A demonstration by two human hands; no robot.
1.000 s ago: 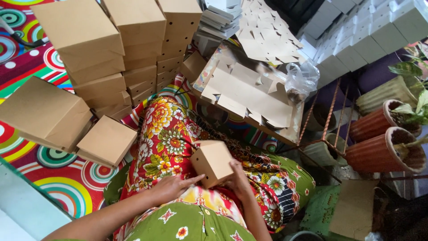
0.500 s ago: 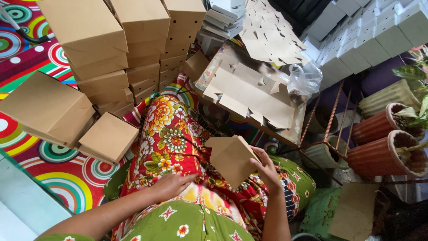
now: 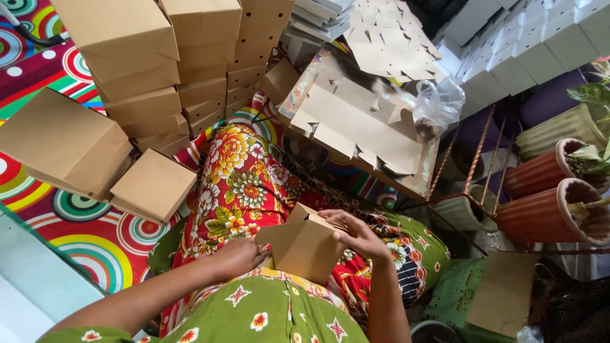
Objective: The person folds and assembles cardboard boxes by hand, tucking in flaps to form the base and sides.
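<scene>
A half-folded brown cardboard box (image 3: 305, 246) rests on my lap over the floral cloth (image 3: 241, 184). My right hand (image 3: 359, 235) grips its right side, with the fingers over the upper edge. My left hand (image 3: 238, 256) touches the box's lower left flap. The box's top flaps stand partly open.
Stacks of finished brown boxes (image 3: 184, 70) rise at upper left, and two more boxes (image 3: 101, 159) sit on the colourful circle mat. Flat die-cut cardboard blanks (image 3: 362, 127) lie on a low board ahead. White boxes (image 3: 540, 44) and terracotta pots (image 3: 546, 197) stand to the right.
The box was lifted and turned by my right hand, then brought back down onto my lap. My left hand has come up to touch it again.
</scene>
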